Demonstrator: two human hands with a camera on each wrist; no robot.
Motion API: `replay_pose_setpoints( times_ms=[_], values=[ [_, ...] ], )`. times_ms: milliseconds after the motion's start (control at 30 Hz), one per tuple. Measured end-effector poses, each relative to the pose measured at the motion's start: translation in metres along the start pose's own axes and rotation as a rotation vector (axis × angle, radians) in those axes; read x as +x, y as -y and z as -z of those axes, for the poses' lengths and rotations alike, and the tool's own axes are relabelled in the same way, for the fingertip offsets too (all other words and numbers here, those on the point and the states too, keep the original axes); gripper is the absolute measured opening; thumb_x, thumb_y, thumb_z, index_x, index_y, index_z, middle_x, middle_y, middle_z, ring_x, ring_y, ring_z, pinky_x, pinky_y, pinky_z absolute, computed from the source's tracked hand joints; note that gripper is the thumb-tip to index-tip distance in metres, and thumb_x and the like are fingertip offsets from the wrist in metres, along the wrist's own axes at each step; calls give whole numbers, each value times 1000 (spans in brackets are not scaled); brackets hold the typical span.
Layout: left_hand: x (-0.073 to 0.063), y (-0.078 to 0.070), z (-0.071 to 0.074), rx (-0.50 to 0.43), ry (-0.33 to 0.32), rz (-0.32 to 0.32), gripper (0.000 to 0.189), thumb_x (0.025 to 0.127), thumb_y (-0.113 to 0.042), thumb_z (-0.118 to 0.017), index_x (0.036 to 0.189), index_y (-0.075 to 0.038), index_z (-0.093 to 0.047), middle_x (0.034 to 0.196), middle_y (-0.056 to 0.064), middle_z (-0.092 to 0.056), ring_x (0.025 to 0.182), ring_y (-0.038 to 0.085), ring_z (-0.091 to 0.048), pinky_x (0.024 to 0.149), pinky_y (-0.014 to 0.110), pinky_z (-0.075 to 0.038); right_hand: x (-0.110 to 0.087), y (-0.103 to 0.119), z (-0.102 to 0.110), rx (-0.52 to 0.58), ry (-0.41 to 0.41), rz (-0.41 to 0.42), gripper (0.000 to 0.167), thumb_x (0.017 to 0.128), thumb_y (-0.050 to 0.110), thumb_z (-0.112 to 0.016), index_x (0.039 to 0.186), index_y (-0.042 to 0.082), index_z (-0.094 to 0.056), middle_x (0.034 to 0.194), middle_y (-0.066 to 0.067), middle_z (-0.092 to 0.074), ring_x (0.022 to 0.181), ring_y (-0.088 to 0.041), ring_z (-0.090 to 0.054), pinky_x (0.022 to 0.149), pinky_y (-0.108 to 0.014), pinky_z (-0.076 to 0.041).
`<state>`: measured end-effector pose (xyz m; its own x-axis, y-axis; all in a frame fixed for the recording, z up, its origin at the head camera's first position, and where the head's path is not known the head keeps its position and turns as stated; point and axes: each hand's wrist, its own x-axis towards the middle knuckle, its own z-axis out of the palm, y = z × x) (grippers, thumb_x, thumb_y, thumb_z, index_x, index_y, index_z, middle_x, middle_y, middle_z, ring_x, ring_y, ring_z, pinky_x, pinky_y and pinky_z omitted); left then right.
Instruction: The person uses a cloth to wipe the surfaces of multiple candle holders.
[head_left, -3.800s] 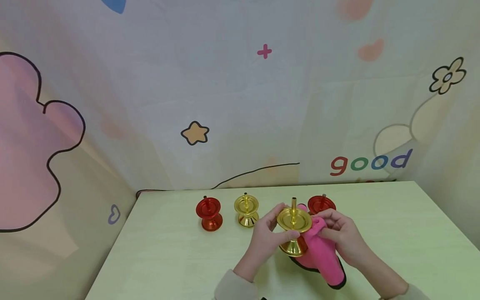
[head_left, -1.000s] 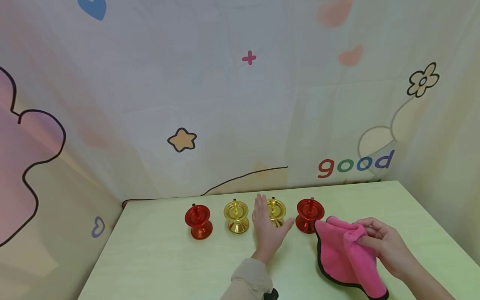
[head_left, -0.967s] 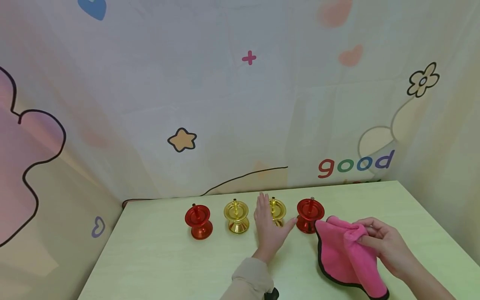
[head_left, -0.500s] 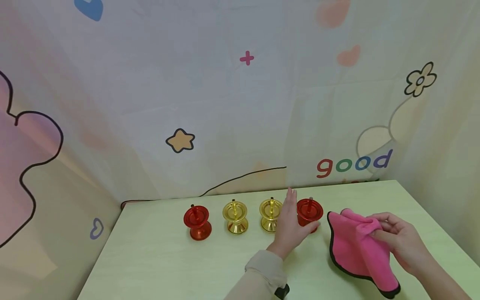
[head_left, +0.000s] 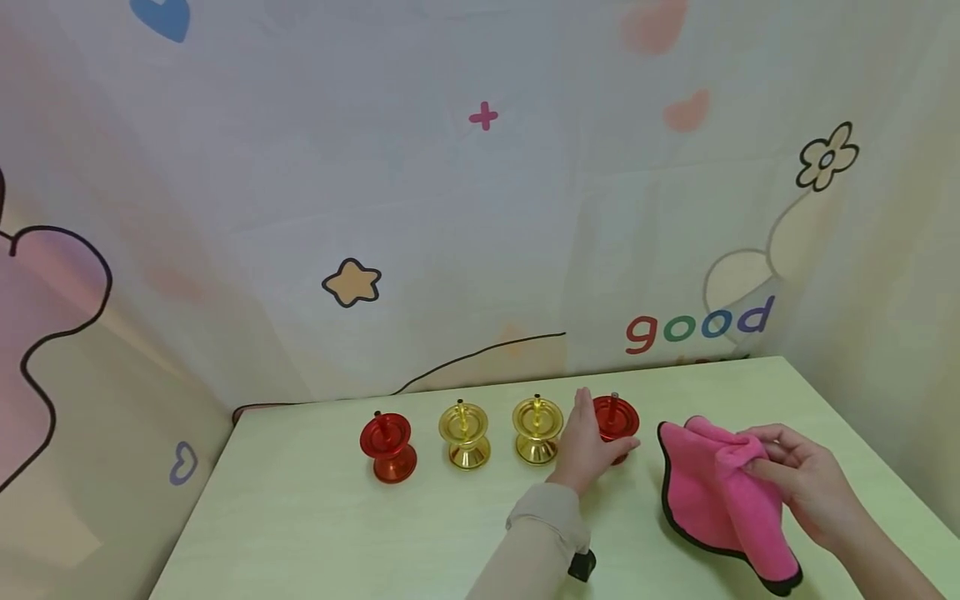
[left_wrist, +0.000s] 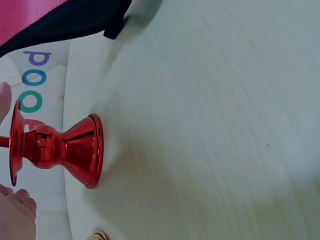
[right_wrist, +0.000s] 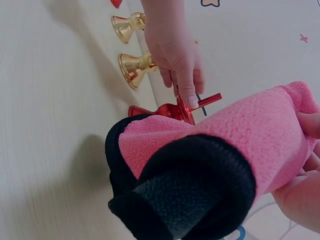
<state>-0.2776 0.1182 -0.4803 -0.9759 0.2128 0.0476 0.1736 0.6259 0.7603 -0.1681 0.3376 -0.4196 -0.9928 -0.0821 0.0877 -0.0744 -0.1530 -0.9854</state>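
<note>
My left hand [head_left: 586, 446] reaches to the red candle holder [head_left: 617, 418] at the right end of a row. Its fingers are straight and its thumb spread, one on each side of the dish. In the left wrist view that red candle holder [left_wrist: 82, 150] stands upright on its flared base, fingers and thumb close to the rim. My right hand [head_left: 810, 483] pinches a bunched pink cloth [head_left: 712, 492] with black edging, which hangs over the table to the right. The cloth [right_wrist: 240, 135] hides part of the red holder in the right wrist view.
Left of my left hand, two gold candle holders stand in the row, a nearer one [head_left: 537, 421] and a farther one [head_left: 464, 427]. Another red candle holder [head_left: 387, 437] ends the row. Behind the pale table [head_left: 322, 533] hangs a printed curtain [head_left: 450, 208].
Earlier, both hands held a gold holder and the cloth; that holder now stands in the row. My left hand has since moved right to the red holder, and the cloth has shifted right.
</note>
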Motion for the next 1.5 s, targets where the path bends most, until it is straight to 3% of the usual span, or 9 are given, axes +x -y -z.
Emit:
replay_pose_setpoints(
  times_ms=[133, 400, 700, 900, 1100, 1333, 1500],
  values=[
    [4, 3, -1, 24, -5, 13, 92, 70, -43, -70, 141, -11, -21, 144, 5, -29, 128, 20, -34, 98, 35, -39, 1, 0, -1, 6, -2, -6, 38, 87, -10, -42, 98, 21, -62, 90, 9, -66, 79, -6, -61, 64, -21, -52],
    [7, 12, -1, 76, -62, -47, 83, 70, -39, -72, 136, -8, -32, 134, 6, -43, 120, 20, -44, 95, 33, -42, 2, 0, -2, 12, -3, -8, 39, 87, -10, -42, 97, 21, -63, 90, 9, -66, 79, -6, -61, 65, -21, -52],
    [-5, 7, 2, 190, -147, -154, 82, 66, -46, -73, 132, -11, -39, 124, 1, -54, 107, 17, -55, 85, 26, -48, 2, 0, -2, 23, -9, 24, 38, 87, -11, -41, 98, 19, -62, 90, 8, -66, 79, -6, -61, 64, -20, -52],
    [-15, -4, 9, 281, -115, -195, 84, 65, -51, -71, 133, -15, -38, 127, -3, -51, 109, 13, -53, 83, 23, -48, 5, 2, -2, 13, -28, 15, 35, 87, -9, -44, 97, 20, -62, 90, 9, -66, 79, -5, -61, 65, -19, -52],
    [-29, -23, 21, 441, -60, -258, 87, 65, -54, -69, 134, -15, -35, 129, -6, -49, 114, 9, -49, 84, 21, -47, 10, 11, -4, -13, -93, 16, 29, 86, -3, -50, 97, 21, -61, 88, 11, -67, 79, -4, -61, 65, -18, -52],
    [-42, -40, 26, 607, -40, -357, 88, 65, -56, -68, 134, -14, -34, 126, -5, -51, 113, 7, -49, 82, 19, -48, 20, 20, -19, -32, -86, 28, 28, 86, -1, -52, 98, 22, -60, 88, 12, -67, 79, -2, -61, 65, -17, -52],
    [-48, -50, 30, 668, -18, -402, 88, 66, -56, -67, 135, -14, -33, 123, -7, -52, 107, 4, -51, 77, 16, -48, 23, 21, -31, -103, -74, 22, 28, 87, 1, -52, 99, 25, -59, 88, 15, -65, 79, -2, -60, 65, -17, -51]
  ],
)
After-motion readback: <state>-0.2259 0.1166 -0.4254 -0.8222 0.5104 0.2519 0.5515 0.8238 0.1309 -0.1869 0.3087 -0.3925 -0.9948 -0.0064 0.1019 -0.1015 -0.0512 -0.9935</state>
